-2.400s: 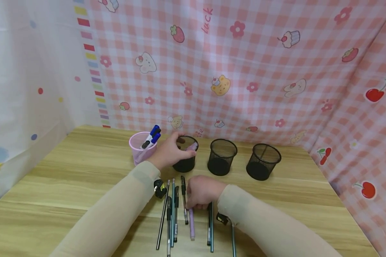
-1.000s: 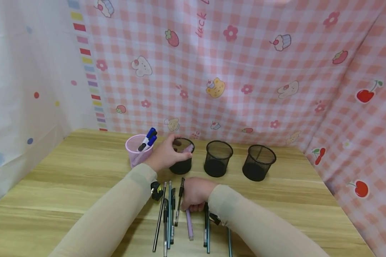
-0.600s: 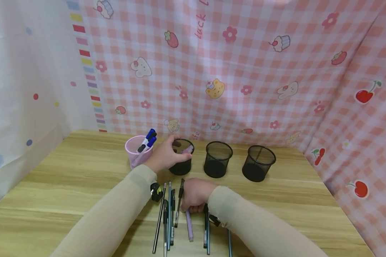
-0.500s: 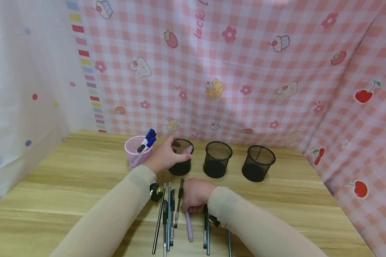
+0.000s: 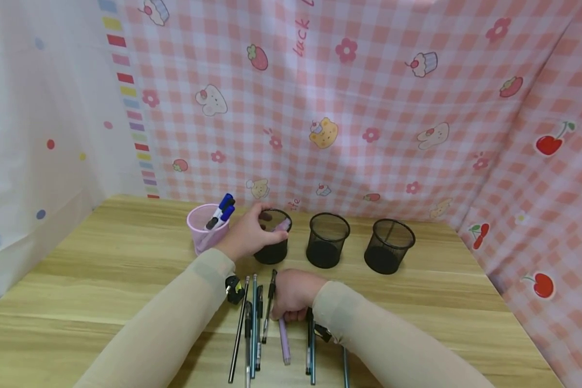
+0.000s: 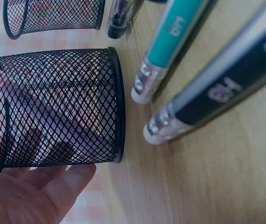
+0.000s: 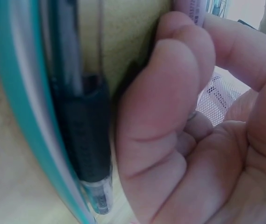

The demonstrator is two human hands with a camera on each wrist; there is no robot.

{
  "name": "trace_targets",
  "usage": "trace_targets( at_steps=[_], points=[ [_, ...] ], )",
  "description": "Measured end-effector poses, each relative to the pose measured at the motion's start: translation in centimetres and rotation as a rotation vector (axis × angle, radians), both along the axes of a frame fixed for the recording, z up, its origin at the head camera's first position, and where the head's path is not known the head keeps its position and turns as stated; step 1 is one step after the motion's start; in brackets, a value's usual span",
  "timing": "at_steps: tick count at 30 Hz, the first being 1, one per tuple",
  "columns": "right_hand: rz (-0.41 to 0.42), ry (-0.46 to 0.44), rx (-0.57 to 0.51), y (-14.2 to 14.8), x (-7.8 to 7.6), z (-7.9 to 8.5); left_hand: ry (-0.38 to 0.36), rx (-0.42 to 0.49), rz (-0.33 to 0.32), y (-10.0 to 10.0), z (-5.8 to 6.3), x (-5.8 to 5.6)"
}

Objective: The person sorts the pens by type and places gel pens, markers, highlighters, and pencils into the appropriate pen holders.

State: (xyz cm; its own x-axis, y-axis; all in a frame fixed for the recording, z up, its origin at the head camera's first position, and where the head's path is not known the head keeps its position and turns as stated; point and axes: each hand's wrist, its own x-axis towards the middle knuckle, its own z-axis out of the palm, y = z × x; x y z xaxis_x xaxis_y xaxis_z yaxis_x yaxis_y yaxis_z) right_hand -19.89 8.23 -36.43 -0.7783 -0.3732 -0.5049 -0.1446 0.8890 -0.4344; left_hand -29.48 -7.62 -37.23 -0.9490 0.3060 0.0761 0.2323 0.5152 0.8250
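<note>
My left hand (image 5: 249, 234) grips the black mesh pen cup (image 5: 271, 254) at the left of the row of black cups, fingers and thumb round its rim. Inside that cup a light-purple pen (image 6: 58, 119) leans at a slant, seen through the mesh in the left wrist view. Lower down, my right hand (image 5: 298, 293) pinches the upper end of a second light-purple pen (image 5: 284, 345), which lies along the table; its top is hidden by the fingers. A black-capped gel pen (image 5: 269, 302) lies close against the fingers' left side.
Two more black mesh cups, a middle one (image 5: 327, 242) and a right one (image 5: 388, 248), stand to the right. A pink mesh cup (image 5: 199, 229) holds several blue- and black-capped markers. A black pencil (image 5: 237, 339), a teal pencil (image 5: 254, 334) and several pens lie between the forearms.
The gel pen beside my right hand has turned, its lower end swinging left. The camera view has shifted slightly. Both hands keep nearly the same places and holds.
</note>
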Motion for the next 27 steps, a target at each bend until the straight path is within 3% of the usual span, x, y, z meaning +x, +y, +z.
trace_targets(
  at_steps=[14,19,22,27],
  points=[
    [0.024,0.069,0.05,0.0,0.4,0.3,0.007,-0.001,0.003,-0.1,0.0,0.1],
    [-0.006,0.091,-0.08,1.1,0.5,0.8,0.009,-0.009,0.006,-0.2,-0.3,-0.1],
    [-0.065,0.096,-0.183,1.7,0.7,1.1,0.011,-0.008,0.005,-0.2,-0.4,-0.2],
    [-0.106,0.165,-0.245,2.7,0.8,1.9,0.009,-0.006,0.005,0.0,-0.2,-0.3]
  ],
)
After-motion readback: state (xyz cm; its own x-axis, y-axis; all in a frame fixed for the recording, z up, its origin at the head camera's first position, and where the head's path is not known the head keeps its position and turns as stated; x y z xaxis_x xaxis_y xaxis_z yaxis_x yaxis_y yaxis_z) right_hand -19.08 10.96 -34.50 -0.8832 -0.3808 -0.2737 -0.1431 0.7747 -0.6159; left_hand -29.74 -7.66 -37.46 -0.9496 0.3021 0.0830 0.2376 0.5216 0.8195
